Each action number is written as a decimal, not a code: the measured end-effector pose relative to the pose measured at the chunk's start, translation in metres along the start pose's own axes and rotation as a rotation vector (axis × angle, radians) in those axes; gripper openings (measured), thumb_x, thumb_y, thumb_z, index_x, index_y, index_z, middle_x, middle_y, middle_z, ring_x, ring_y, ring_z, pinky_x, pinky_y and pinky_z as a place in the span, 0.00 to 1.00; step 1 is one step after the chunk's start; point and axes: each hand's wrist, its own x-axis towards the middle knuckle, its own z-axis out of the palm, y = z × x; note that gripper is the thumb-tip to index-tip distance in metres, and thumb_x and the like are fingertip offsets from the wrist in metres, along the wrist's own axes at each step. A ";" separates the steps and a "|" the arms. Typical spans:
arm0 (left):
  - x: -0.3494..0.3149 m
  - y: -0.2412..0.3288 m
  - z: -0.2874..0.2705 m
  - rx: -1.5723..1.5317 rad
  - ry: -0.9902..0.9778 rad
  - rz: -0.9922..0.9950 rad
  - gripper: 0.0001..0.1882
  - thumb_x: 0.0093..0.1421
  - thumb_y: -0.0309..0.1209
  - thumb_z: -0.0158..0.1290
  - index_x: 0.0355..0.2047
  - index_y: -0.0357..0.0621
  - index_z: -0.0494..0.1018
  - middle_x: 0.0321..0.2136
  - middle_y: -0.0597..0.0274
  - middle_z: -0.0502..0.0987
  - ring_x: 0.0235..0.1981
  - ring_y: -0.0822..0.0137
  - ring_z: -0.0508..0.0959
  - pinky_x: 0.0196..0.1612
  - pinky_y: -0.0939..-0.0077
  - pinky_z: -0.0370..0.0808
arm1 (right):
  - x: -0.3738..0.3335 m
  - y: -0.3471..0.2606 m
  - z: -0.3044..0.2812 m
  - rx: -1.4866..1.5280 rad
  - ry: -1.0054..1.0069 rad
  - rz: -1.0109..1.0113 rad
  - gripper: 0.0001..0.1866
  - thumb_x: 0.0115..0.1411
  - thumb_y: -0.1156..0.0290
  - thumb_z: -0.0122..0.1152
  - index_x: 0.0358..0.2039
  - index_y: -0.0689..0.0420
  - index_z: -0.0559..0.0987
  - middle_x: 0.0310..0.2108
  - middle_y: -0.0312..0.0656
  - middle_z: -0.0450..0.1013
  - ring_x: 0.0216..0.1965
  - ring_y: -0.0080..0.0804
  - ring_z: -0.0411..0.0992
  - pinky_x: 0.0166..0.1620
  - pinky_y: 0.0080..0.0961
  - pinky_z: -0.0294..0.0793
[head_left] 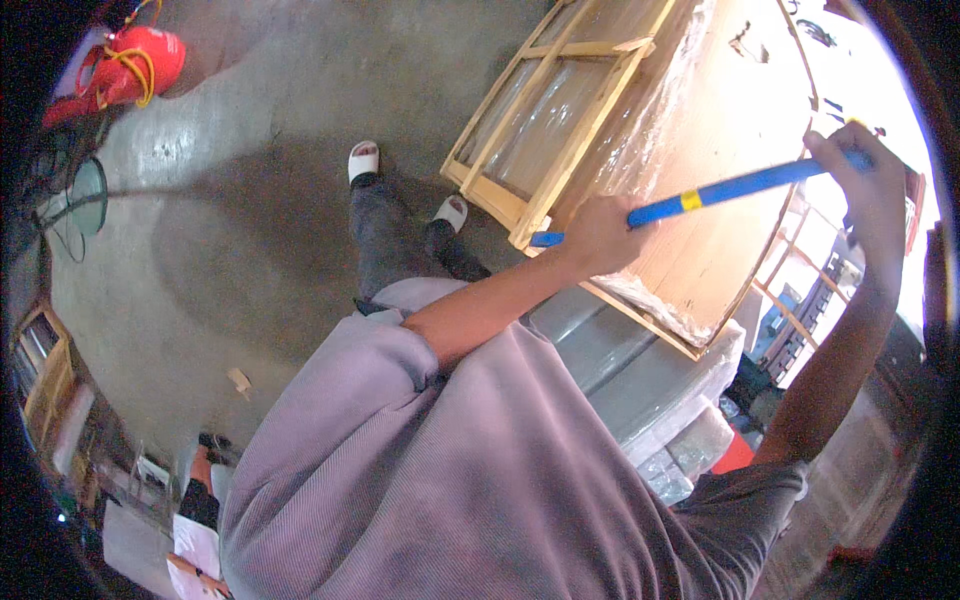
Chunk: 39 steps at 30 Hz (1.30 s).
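Note:
A long, slim blue bar (pixel 745 187) with a yellow band slants across in front of me, rising to the right. My left hand (pixel 605 236) is closed round it near its lower end, and a short blue tip pokes out past the fist. Toward the upper end my right hand (pixel 862 172) grips it, arm raised and bent. Below the bar lies a wooden crate (pixel 575 48) with a slatted side and a wide light-brown panel (pixel 690 215) edged in clear plastic film. Whether the bar touches the crate I cannot tell.
Plastic-wrapped grey blocks (pixel 600 350) sit under the crate's near edge. A red tank-shaped machine (pixel 145 65) with a yellow hose stands far left on the concrete floor (pixel 240 240). Another person (pixel 197 540) is at the lower left. Shelving (pixel 810 270) stands at the right.

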 end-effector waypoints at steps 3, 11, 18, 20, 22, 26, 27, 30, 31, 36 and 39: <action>-0.012 0.020 -0.016 0.044 -0.240 0.157 0.16 0.56 0.43 0.58 0.27 0.42 0.78 0.20 0.47 0.77 0.26 0.47 0.80 0.33 0.55 0.75 | -0.075 0.004 -0.040 0.066 0.129 0.091 0.18 0.58 0.55 0.67 0.25 0.59 0.79 0.21 0.34 0.73 0.25 0.20 0.69 0.34 0.20 0.68; -0.005 -0.004 -0.179 0.664 -0.671 0.358 0.18 0.57 0.46 0.58 0.22 0.45 0.77 0.19 0.49 0.76 0.26 0.46 0.79 0.29 0.56 0.74 | -0.240 -0.021 0.073 0.583 0.804 0.013 0.10 0.58 0.66 0.61 0.25 0.58 0.80 0.22 0.40 0.77 0.29 0.34 0.78 0.40 0.32 0.78; -0.034 -0.032 -0.270 1.018 -0.452 0.562 0.17 0.56 0.35 0.55 0.14 0.45 0.67 0.14 0.55 0.72 0.19 0.53 0.76 0.24 0.59 0.70 | -0.250 -0.164 0.200 0.978 0.977 1.079 0.25 0.65 0.60 0.46 0.55 0.67 0.69 0.42 0.45 0.71 0.38 0.37 0.73 0.48 0.38 0.75; -0.031 -0.040 -0.284 1.053 -0.429 0.621 0.17 0.56 0.34 0.56 0.13 0.47 0.66 0.13 0.57 0.70 0.17 0.54 0.74 0.22 0.60 0.69 | -0.250 -0.193 0.203 1.392 0.878 1.393 0.27 0.69 0.59 0.42 0.59 0.67 0.64 0.41 0.47 0.72 0.38 0.40 0.74 0.49 0.38 0.75; -0.022 -0.052 -0.295 1.102 -0.427 0.660 0.17 0.56 0.33 0.56 0.13 0.47 0.65 0.13 0.58 0.69 0.16 0.56 0.73 0.22 0.60 0.68 | -0.248 -0.209 0.209 1.883 0.749 1.539 0.25 0.71 0.56 0.40 0.56 0.66 0.64 0.35 0.47 0.73 0.36 0.41 0.74 0.49 0.41 0.75; -0.001 -0.085 -0.299 1.115 -0.405 0.687 0.18 0.57 0.36 0.55 0.13 0.48 0.66 0.13 0.56 0.69 0.16 0.53 0.72 0.22 0.57 0.66 | -0.234 -0.214 0.251 2.396 0.875 1.539 0.20 0.71 0.52 0.42 0.42 0.59 0.68 0.19 0.38 0.65 0.26 0.38 0.70 0.45 0.46 0.75; 0.004 -0.090 -0.302 1.091 -0.401 0.684 0.18 0.58 0.37 0.55 0.14 0.47 0.66 0.14 0.55 0.70 0.17 0.51 0.72 0.22 0.55 0.66 | -0.229 -0.218 0.261 2.482 0.945 1.458 0.19 0.71 0.52 0.43 0.38 0.56 0.69 0.15 0.36 0.62 0.23 0.36 0.68 0.43 0.47 0.76; 0.024 -0.102 -0.312 1.186 -0.366 0.791 0.18 0.58 0.38 0.56 0.15 0.48 0.67 0.14 0.56 0.70 0.16 0.51 0.71 0.21 0.55 0.65 | -0.214 -0.234 0.283 2.372 1.065 1.693 0.19 0.71 0.51 0.45 0.31 0.53 0.68 0.13 0.33 0.55 0.18 0.31 0.62 0.39 0.44 0.74; 0.031 -0.104 -0.315 1.178 -0.388 0.805 0.17 0.58 0.36 0.56 0.14 0.48 0.66 0.14 0.57 0.69 0.16 0.53 0.72 0.22 0.57 0.65 | -0.208 -0.243 0.286 2.338 1.134 1.665 0.20 0.71 0.50 0.45 0.28 0.52 0.67 0.11 0.31 0.54 0.17 0.29 0.59 0.33 0.38 0.71; 0.067 -0.104 -0.337 1.045 -0.542 0.769 0.18 0.57 0.35 0.57 0.14 0.49 0.65 0.13 0.58 0.69 0.17 0.56 0.72 0.22 0.59 0.65 | -0.172 -0.274 0.281 2.208 1.389 1.734 0.19 0.71 0.52 0.45 0.27 0.51 0.67 0.10 0.30 0.51 0.14 0.25 0.54 0.26 0.33 0.64; 0.094 -0.103 -0.339 1.006 -0.648 0.736 0.17 0.58 0.36 0.56 0.15 0.46 0.67 0.15 0.55 0.71 0.19 0.53 0.74 0.25 0.58 0.68 | -0.152 -0.279 0.279 2.145 1.492 1.668 0.19 0.71 0.53 0.46 0.27 0.51 0.66 0.11 0.30 0.50 0.14 0.25 0.54 0.24 0.32 0.63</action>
